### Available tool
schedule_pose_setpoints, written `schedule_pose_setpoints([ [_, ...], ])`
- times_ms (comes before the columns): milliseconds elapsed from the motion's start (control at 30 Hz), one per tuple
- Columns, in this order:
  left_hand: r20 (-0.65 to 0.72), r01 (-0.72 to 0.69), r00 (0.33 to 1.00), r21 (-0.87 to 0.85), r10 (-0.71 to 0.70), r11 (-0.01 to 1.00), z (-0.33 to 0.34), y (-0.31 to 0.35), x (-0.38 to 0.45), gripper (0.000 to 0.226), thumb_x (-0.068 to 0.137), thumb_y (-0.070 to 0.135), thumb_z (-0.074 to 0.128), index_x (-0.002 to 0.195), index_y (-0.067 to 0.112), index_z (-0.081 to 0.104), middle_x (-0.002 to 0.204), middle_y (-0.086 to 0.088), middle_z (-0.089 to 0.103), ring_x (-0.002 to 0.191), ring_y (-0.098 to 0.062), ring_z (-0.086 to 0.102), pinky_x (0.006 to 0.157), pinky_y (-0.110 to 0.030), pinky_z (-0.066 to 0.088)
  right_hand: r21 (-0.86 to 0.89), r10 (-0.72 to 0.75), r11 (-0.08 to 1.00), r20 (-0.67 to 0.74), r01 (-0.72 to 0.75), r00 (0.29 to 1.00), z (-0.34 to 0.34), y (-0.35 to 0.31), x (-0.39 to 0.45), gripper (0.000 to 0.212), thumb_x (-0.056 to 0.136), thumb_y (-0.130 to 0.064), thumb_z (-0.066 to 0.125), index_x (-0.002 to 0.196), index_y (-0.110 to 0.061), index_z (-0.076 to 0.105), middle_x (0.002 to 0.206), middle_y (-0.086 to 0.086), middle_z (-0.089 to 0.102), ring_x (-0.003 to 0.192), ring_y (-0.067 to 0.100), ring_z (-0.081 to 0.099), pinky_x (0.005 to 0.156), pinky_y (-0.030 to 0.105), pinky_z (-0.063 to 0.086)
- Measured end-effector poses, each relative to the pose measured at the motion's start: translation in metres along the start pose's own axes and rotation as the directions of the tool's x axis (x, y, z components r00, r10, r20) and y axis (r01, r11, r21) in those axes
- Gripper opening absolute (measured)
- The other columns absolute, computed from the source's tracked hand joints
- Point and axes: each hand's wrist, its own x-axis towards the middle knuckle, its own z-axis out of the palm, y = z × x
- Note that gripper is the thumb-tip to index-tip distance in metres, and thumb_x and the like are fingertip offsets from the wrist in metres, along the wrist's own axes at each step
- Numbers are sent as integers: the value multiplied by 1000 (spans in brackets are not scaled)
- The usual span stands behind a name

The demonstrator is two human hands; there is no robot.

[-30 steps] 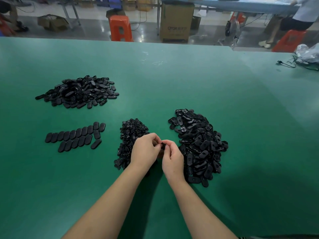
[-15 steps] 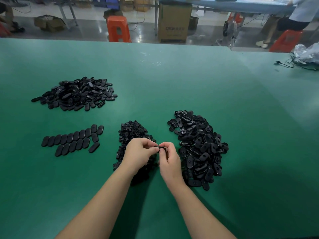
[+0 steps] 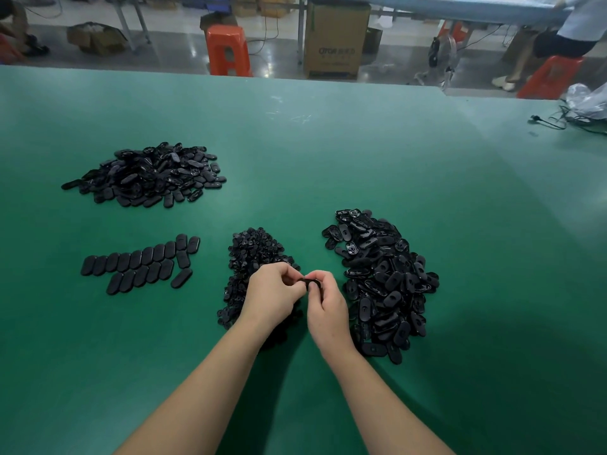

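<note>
My left hand (image 3: 274, 292) and my right hand (image 3: 325, 303) meet fingertip to fingertip over the green table (image 3: 361, 159). Between them they pinch one small black oval part (image 3: 310, 284), mostly hidden by my fingers. Under my left hand lies a heap of small black inserts (image 3: 253, 254). A bigger heap of black oval shells (image 3: 381, 277) lies right of my right hand. Two neat rows of finished oval pieces (image 3: 141, 262) lie to the left.
A further heap of black oval pieces (image 3: 147, 174) sits at the far left. Black cables and a plastic bag (image 3: 584, 106) lie at the right edge. Beyond the table stand an orange stool (image 3: 228, 50), a cardboard box (image 3: 336, 41) and a seated person (image 3: 565, 34).
Both hands have stayed together on the small part; my fingers have shifted slightly on it. The view has tilted down a little.
</note>
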Motion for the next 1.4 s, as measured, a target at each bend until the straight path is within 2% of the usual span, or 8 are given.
schedule_pose_setpoints([
  [233,-45,-70,996,63,73,996,7,1,-5,9,84,21,71,78,27,69,70,9,69,56,-4,57,54,-19,48,8,2,1000,-25,-2,1000,1,1,1,15,103,-14,51,101,-28,56,97,-11,66,94,10,62,83,32,51],
  [500,-23,-193,980,108,197,975,4,-6,-8,14,91,14,66,94,23,75,74,16,66,66,9,56,58,-7,40,3,-30,1000,-51,30,998,2,4,2,14,102,-14,54,100,-28,55,97,-7,66,94,16,64,84,38,52],
  [667,69,-410,908,357,414,839,1,-10,-8,26,92,13,60,116,20,69,100,3,65,89,-15,60,82,-34,51,-10,-24,1000,-37,23,999,3,6,3,14,103,-15,51,106,-29,53,97,-9,65,92,14,63,83,39,52],
  [800,46,-466,858,490,511,737,-2,-14,-11,24,97,23,58,119,26,67,107,6,63,87,-21,66,70,-39,54,56,-28,998,-62,31,998,5,8,3,15,104,-18,49,117,-27,53,82,-11,59,75,7,56,74,35,47],
  [900,-152,-378,849,497,507,781,-20,-23,-10,22,90,28,69,112,28,70,102,10,64,80,-19,66,61,-30,51,79,-30,996,-72,35,997,4,8,2,14,104,-21,50,117,-27,54,81,-8,57,70,10,54,72,39,47],
  [1033,-408,-142,853,418,326,897,-59,-64,-5,27,89,29,74,114,19,72,95,7,56,66,-13,56,59,-26,42,51,-27,998,-17,27,1000,3,8,1,10,104,-27,50,112,-32,55,77,-9,54,62,4,49,62,31,42],
  [1233,-466,121,877,448,116,886,-91,-122,-12,30,89,32,73,114,16,74,101,-2,55,84,-24,55,86,-40,44,19,-32,999,-3,32,999,4,5,1,7,103,-25,52,104,-31,57,75,-8,57,61,5,48,61,29,41],
  [1400,-536,184,838,451,100,873,-89,-119,-8,38,88,33,74,121,14,69,104,-8,57,89,-28,58,90,-44,42,6,-28,1000,-3,28,1000,4,4,0,7,102,-24,53,104,-29,58,73,-10,55,60,4,47,60,29,40],
])
